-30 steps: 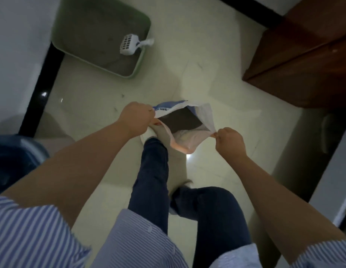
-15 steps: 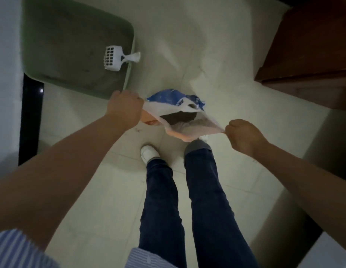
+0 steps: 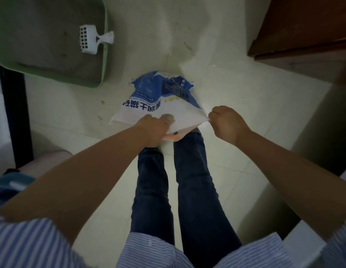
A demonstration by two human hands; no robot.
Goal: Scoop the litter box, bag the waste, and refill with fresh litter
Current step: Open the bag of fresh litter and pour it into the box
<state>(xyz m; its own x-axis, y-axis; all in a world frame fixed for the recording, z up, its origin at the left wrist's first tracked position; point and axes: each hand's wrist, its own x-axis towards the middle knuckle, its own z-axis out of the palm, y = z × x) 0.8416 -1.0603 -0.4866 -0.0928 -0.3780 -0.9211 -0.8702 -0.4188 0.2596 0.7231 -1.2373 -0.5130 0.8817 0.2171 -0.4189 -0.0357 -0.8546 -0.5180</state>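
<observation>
both hands hold a litter bag (image 3: 160, 101) low over the tiled floor (image 3: 226, 89), just ahead of the person's legs (image 3: 176, 182).
a brown wooden cabinet (image 3: 303, 35) stands at upper right and a dark vertical strip (image 3: 13, 117) runs down the left edge; nothing lies between the bag and the green litter box (image 3: 103, 55) at upper left, where a white scoop (image 3: 91, 40) rests on grey litter, handle over the right rim. the bag's long axis runs away from the person, blue end farthest. the left hand (image 3: 154, 128) grips its near white edge, thumb on top; the right hand (image 3: 226, 122) pinches the near right corner.
</observation>
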